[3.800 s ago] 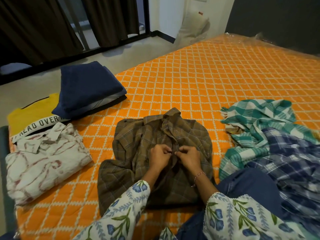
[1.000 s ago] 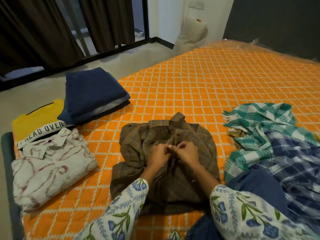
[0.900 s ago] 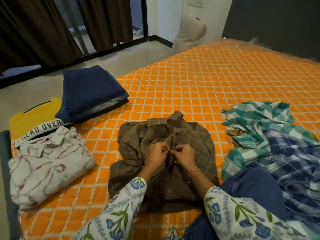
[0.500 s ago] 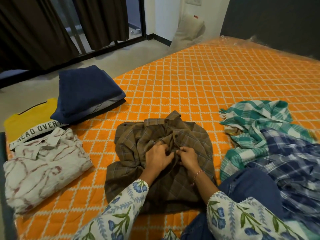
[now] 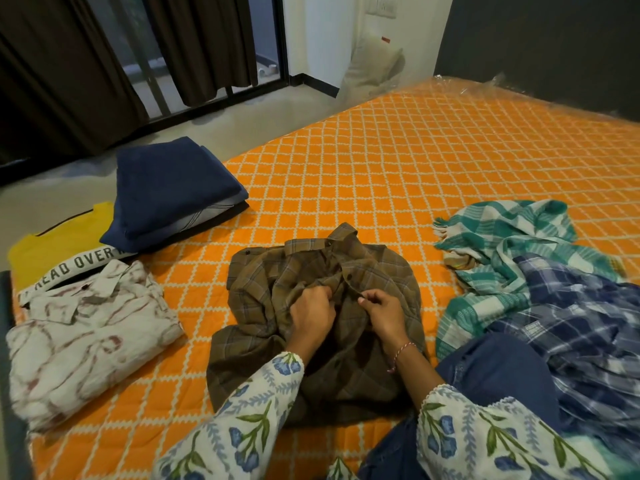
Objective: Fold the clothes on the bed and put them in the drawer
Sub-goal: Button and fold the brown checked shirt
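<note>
Near edge of bed (image 5: 398, 161): your left hand (image 5: 311, 315) and right hand (image 5: 382, 311) pinch brown shirt (image 5: 277, 348) placket, collar pointing away from you.

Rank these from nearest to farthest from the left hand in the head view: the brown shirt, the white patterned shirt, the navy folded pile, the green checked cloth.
1. Brown shirt: gripped by the left hand, dead centre.
2. White patterned shirt: folded, off to the left.
3. Navy folded pile and green checked cloth: too close to call; the pile lies far left, the cloth right.
</note>
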Motion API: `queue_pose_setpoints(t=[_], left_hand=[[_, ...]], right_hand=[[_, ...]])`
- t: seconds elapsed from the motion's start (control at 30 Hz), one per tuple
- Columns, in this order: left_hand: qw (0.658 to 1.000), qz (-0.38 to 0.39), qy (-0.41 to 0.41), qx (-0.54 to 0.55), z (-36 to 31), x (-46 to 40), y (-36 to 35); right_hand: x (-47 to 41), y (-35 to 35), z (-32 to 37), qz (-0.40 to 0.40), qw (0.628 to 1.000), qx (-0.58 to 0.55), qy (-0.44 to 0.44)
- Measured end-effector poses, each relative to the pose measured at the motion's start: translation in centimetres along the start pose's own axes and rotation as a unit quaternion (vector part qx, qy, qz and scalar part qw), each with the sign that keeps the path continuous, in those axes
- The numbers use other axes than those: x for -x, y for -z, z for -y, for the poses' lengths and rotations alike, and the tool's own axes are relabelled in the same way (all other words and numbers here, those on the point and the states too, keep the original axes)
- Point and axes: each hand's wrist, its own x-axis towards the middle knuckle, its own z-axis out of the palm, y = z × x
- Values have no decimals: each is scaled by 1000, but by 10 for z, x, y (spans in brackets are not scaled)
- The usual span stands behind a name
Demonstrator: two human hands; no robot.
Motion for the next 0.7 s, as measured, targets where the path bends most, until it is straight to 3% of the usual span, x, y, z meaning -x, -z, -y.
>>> queue_pose_setpoints(t=[0.07, 0.17, 0.3, 0.5, 0.6, 0.7], left_hand=[[995, 36, 27, 86, 3, -3, 1], [957, 102, 63, 262, 15, -4, 7], [935, 121, 66, 326, 20, -1, 26], [976, 99, -6, 196, 7, -1, 59], [995, 78, -34, 44, -11, -2, 82], [990, 80, -32, -109, -26, -1, 99]], right_hand=[[1, 4, 0, 3, 1000, -7, -12], [6, 9, 6, 52, 993, -89, -54], [15, 6, 11, 92, 987, -125, -52], [21, 2, 18, 36, 998, -41, 38], [23, 2, 35, 25, 995, -42, 81], [25, -2, 48, 23, 992, -41, 121]])
